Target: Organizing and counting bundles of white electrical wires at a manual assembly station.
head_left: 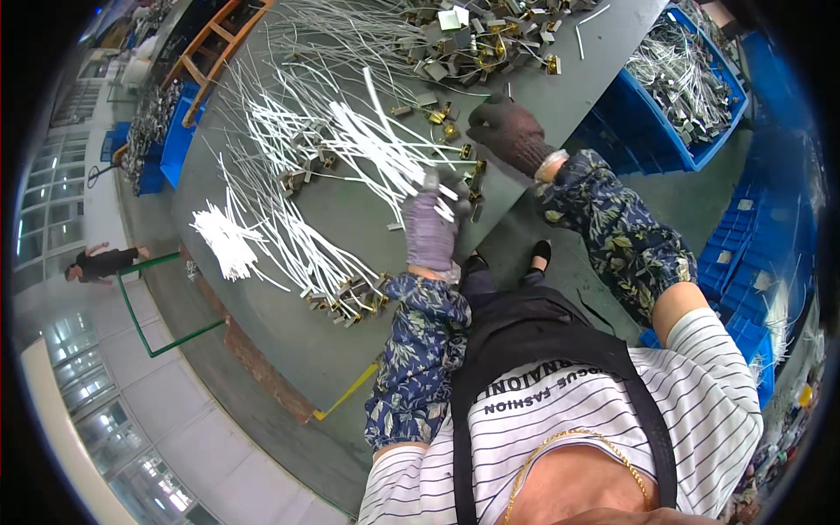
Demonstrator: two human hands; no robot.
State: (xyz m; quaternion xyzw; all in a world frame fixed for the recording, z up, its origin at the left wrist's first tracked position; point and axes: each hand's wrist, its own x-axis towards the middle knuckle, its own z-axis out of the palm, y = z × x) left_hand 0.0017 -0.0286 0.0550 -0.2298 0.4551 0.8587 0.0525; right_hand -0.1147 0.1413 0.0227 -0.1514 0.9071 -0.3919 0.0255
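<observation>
Nearest, patterned sleeves (416, 350) run up from a striped shirt to two gloved hands over a grey table (293, 346). The left hand (434, 226), in a grey-purple glove, is closed, its fingers curled around a bundle of white wires (382, 156); most of the bundle stretches away on the far left side of the grip, with a few white ends poking out past the fingers. To the left of this hand, and apart from it, a spread of white wires with metal ends (346, 302) lies on the tabletop, and a thick bunch of short white strands (226, 245) sits farther left. Just right of the bundle are small brass-coloured ends (477, 175), near the left hand's fingertips. A little farther off, the right hand (507, 136), in a dark glove, has its fingers bent beside the table's right edge; whether it has hold of anything I cannot tell. The bundle lies to its left, near it. Beyond both hands is a heap of metal pieces (477, 39) with thin wires trailing left. Off to the right stands a blue crate (647, 131) filled with wired parts; far left, past the table, is another person (109, 262) in dark clothing.
</observation>
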